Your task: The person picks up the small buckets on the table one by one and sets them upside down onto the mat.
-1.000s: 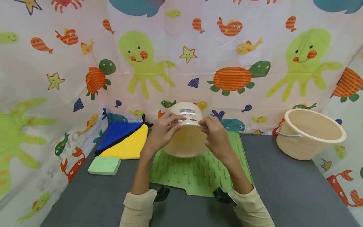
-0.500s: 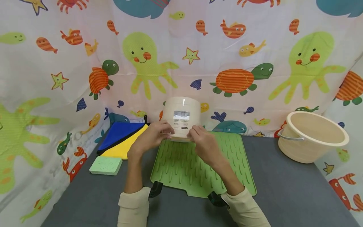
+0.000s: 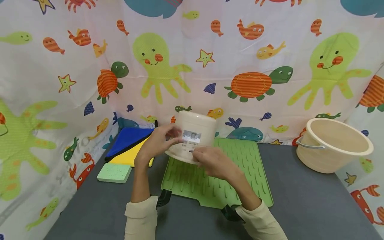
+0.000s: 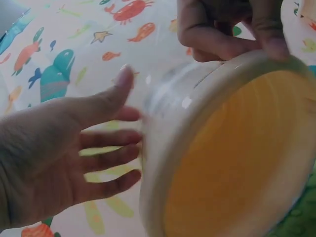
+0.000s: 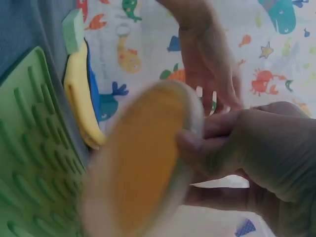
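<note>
My 2 hands are apart, with the cream-coloured round plastic tub point(image 3: 202, 124) between them. My right hand point(image 3: 214, 161) pinches its rim, thumb on the inside and fingers on the outer wall. My left hand point(image 3: 159, 141) is open on the other side, thumb raised and fingers loosely spread just beside the wall; I cannot tell if the fingertips touch it.

I hold the tub tilted, base up and mouth down, above the far left part of the textured green draining mat point(image 3: 240, 173). A printed paper label point(image 3: 192, 136) on its side faces me. In the wrist views the inside looks orange-yellow, and the near rim is blurred in the right one.

The mat lies on the dark grey tabletop point(image 3: 90, 206). To its left are a pale green rectangular sponge point(image 3: 114, 173) and, just behind that, a folded blue and yellow cloth point(image 3: 127, 140) with black edging. Well to the right stands a larger cream plastic bucket point(image 3: 318, 156), mouth up, with a grey handle point(image 3: 310, 145) against its side.
</note>
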`<state>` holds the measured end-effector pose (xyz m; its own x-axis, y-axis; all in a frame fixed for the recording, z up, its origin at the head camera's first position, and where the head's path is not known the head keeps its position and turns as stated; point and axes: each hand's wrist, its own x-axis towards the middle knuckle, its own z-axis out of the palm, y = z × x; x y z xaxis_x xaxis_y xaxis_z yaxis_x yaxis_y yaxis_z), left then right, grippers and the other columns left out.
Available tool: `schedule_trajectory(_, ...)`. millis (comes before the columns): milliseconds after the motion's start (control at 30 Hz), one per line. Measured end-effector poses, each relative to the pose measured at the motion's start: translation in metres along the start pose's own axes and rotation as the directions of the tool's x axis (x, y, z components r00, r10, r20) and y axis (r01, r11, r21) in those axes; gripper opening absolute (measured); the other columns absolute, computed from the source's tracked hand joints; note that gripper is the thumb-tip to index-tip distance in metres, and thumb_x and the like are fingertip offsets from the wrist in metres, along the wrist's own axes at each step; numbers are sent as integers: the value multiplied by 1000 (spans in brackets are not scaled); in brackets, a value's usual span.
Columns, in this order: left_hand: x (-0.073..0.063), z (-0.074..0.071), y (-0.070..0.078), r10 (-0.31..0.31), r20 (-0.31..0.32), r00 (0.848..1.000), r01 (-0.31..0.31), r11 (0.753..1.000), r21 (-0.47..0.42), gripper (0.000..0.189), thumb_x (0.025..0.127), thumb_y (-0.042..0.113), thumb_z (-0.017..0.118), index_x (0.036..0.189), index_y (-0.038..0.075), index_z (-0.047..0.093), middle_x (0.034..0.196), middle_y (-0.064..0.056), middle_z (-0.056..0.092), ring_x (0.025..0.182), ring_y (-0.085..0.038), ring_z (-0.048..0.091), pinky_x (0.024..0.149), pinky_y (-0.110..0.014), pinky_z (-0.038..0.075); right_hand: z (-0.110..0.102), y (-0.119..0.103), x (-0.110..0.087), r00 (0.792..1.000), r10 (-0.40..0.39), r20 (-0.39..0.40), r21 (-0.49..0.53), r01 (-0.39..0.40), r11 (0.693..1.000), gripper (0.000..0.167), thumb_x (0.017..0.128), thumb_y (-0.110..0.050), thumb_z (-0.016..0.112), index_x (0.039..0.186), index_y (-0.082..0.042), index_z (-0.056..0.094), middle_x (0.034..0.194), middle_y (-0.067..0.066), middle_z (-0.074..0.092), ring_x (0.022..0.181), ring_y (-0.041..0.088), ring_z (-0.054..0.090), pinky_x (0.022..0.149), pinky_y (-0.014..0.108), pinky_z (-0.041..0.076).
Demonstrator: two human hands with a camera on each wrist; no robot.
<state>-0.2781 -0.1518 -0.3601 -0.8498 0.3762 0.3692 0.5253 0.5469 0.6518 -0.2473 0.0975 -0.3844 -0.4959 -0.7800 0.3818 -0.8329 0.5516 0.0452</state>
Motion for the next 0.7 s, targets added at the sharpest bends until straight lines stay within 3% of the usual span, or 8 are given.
schedule_trajectory(67,1,1,-2,-55,-69,996,54,998,-17,53,93,30,81,138,11,62,124,-13,63,111,-30,65,98,-52,59,-1,-4,2,997,-20,72,40,17,999,29,80,-4,88,87,-16,62,84,-7,67,73,7,56,62,20,49)
schedule_trajectory(133,3,2,-6,-119,-96,988,117,993,-35,75,89,36,84,153,14,50,140,-17,54,125,-36,58,102,-58,56,-1,-7,3,990,-29,141,94,16,995,27,80,-2,87,86,-16,65,84,-8,68,73,5,54,63,19,49)
schedule_trajectory(200,3,3,-12,-175,-69,982,169,982,-79,91,86,39,86,162,21,38,155,-15,45,138,-38,52,108,-63,52,-1,-10,4,980,-18,196,143,-11,990,24,78,3,85,82,-14,68,80,-8,67,70,5,52,62,19,47)
schedule_trajectory(267,4,4,-20,-194,9,981,194,970,-147,101,84,38,88,165,29,28,162,-11,40,143,-38,48,112,-65,48,-1,-13,4,970,2,242,195,-50,979,23,77,8,82,75,-12,71,71,-7,64,65,6,47,59,20,44)
schedule_trajectory(367,5,8,-28,-176,115,978,200,949,-244,98,83,36,90,162,38,33,161,-3,46,138,-33,55,110,-61,51,-3,-14,3,949,44,311,231,-121,965,25,77,8,81,65,-12,71,61,-6,57,61,7,40,55,20,37)
schedule_trajectory(433,6,10,-31,-141,147,979,178,943,-280,91,80,37,92,156,39,43,156,1,50,132,-31,60,107,-58,54,-3,-15,3,935,64,348,233,-152,960,27,79,4,82,62,-13,72,60,-7,56,60,7,39,55,19,37)
schedule_trajectory(533,7,12,-33,-88,133,987,121,956,-266,83,75,40,95,147,37,55,154,4,53,129,-27,63,108,-55,54,-1,-16,4,908,77,411,231,-186,955,28,83,-2,84,61,-15,72,60,-9,55,60,7,40,54,19,36)
schedule_trajectory(700,7,16,-42,-3,107,994,34,955,-296,84,69,28,100,143,25,59,165,1,43,142,-30,54,115,-60,47,3,-15,5,861,53,506,236,-197,952,24,87,-7,82,66,-13,72,67,-7,58,64,7,41,57,21,38)
